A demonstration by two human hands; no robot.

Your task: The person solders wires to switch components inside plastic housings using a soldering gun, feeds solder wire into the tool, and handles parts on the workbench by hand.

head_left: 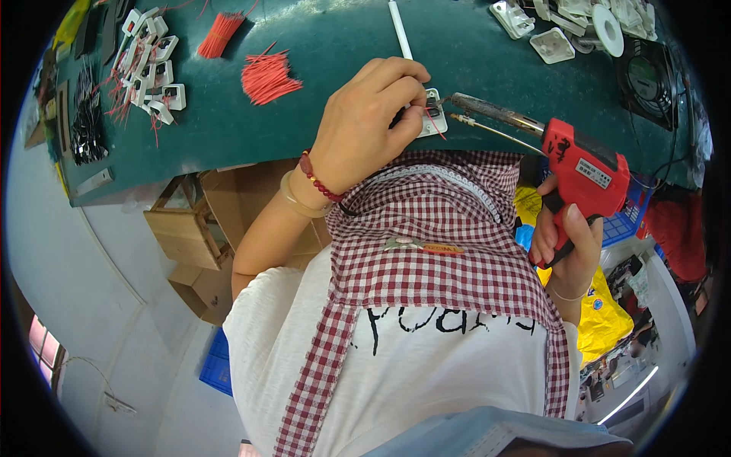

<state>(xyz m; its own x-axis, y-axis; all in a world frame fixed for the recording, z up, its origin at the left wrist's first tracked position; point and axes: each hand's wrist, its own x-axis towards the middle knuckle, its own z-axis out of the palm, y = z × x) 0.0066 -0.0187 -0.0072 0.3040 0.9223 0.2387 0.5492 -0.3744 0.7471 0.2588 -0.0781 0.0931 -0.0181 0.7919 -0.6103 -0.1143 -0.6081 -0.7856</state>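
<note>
My right hand (567, 240) grips the handle of a red soldering gun (586, 167), its fingers wrapped round it. The gun's hot tip and a thin solder feed tube (499, 134) point left, close to a small white plastic housing (432, 131) at the bench's near edge. My left hand (377, 114) is closed in a pinch at the left side of that housing. A short red wire (437, 124) runs from its fingertips across the housing. The fingers partly hide the housing and the dark part inside it.
On the green bench (205, 114) lie two bundles of red wires (272, 78), wired white housings (152, 76) and black wires (90, 122) at left. A white rod (400, 30) lies beyond my left hand. White plastic parts (552, 46) and a black fan (646, 80) occupy the far right.
</note>
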